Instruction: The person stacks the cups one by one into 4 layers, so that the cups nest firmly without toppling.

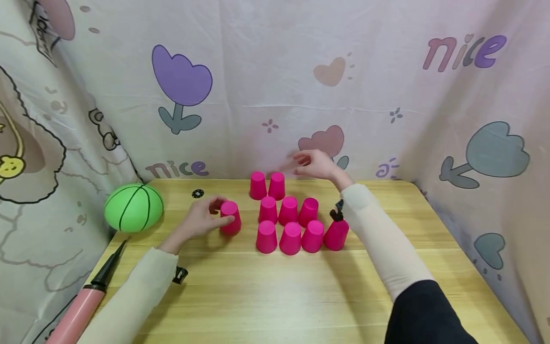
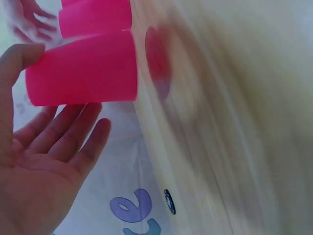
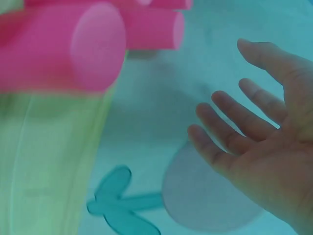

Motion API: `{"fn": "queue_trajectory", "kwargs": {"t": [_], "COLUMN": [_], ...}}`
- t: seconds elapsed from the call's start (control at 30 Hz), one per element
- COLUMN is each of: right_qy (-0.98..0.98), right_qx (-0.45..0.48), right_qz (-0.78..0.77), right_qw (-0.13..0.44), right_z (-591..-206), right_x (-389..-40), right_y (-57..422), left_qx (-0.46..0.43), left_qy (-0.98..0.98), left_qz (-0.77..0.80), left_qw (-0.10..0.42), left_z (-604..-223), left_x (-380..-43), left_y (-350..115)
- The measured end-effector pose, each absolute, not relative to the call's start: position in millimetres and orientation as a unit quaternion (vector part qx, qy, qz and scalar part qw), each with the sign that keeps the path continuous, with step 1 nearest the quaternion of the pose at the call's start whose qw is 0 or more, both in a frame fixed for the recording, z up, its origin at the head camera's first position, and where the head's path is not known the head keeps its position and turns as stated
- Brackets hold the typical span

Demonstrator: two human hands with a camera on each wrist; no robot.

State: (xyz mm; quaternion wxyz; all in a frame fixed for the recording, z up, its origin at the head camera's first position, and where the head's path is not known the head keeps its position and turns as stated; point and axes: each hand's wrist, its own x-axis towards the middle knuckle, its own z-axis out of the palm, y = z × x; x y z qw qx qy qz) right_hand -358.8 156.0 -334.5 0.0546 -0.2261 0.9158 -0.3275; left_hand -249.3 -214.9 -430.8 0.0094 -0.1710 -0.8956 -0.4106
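My left hand (image 1: pixel 198 220) grips an upside-down pink cup (image 1: pixel 232 227) at the left of the other cups. In the left wrist view the thumb lies on one side of this cup (image 2: pixel 88 71) and the fingers on the other, its rim just off the tabletop. My right hand (image 1: pixel 317 164) hovers behind the cups at the back right; the right wrist view shows its fingers (image 3: pixel 234 115) spread, with nothing in them. Upside-down pink cups stand in rows: two at the back (image 1: pixel 258 186), three in the middle (image 1: pixel 288 211), several in front (image 1: pixel 290 239).
A green ball (image 1: pixel 133 208) with black lines sits at the table's back left corner. A pink pump (image 1: pixel 81 308) with a black nozzle lies along the left edge. A small black disc (image 1: pixel 197 193) rests near the back. A printed curtain (image 1: pixel 249 71) hangs behind the wooden table (image 1: pixel 266 296).
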Motion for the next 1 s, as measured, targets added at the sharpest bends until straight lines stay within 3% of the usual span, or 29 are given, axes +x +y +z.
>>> {"fn": "queue_trajectory", "kwargs": {"t": [0.2, 0.6, 1.0], "right_qy": [0.905, 0.882, 0.87], "right_qx": [-0.224, -0.192, -0.181], "right_qz": [-0.362, -0.429, -0.458], "right_qw": [0.022, -0.025, -0.014], "right_z": [-332, -363, -392], "right_x": [-329, -279, -246], "right_y": [194, 241, 257], "left_qx": [-0.124, -0.103, -0.083], "left_qy": [-0.894, -0.876, -0.869], "left_qz": [-0.43, -0.469, -0.486], "left_qw": [0.034, 0.048, 0.048], "left_z": [-426, -426, -433], "left_x": [-275, -309, -327], "left_y": [-213, -191, -185]}}
